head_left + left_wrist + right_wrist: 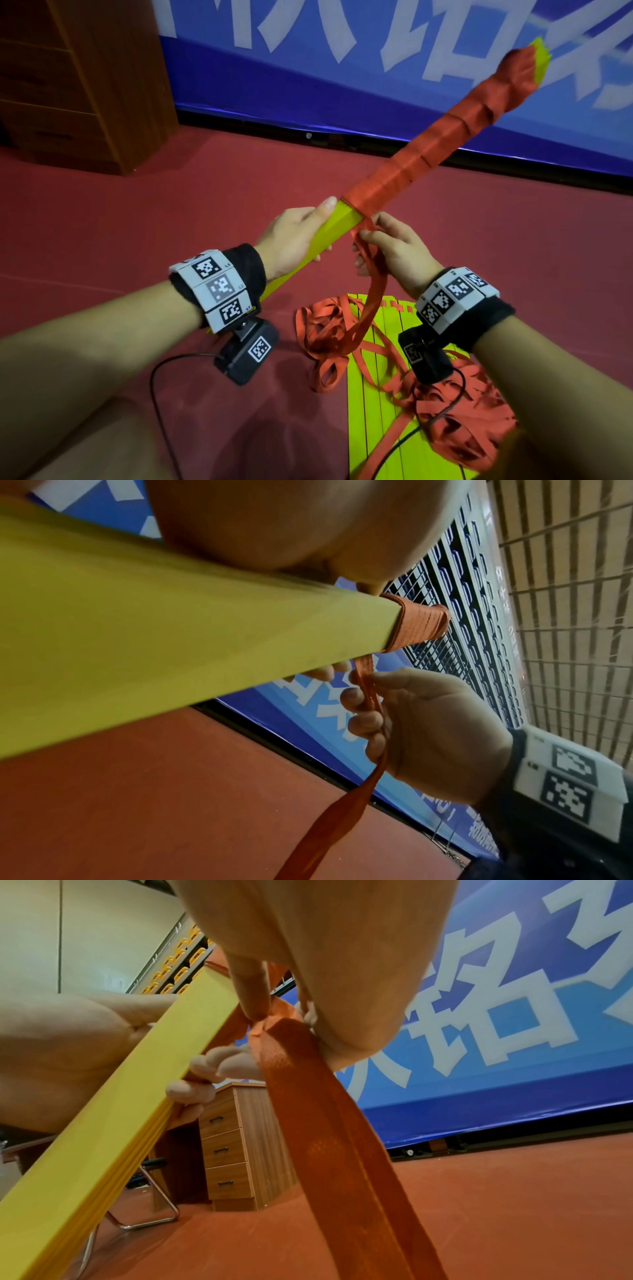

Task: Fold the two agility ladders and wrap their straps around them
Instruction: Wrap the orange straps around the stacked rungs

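black wristbands (251,263) with white coded tags, black cabled cameras (247,353) beneath.

Folded ladder (337,224): yellow-green rungs, wound in red-orange strap (424,154) with a woven texture. Second ladder (380,404) on floor: same yellow-green, loose red-orange straps (329,329) over it. Floor (171,205): dull red. Banner (342,68): blue, white characters. Cabinet (85,68): brown woodgrain. Wristbands (219,291): white, black square codes.

lighting: dim, even indoor | blur: frame edges, wrist foregrounds | distortion: wide-angle bending
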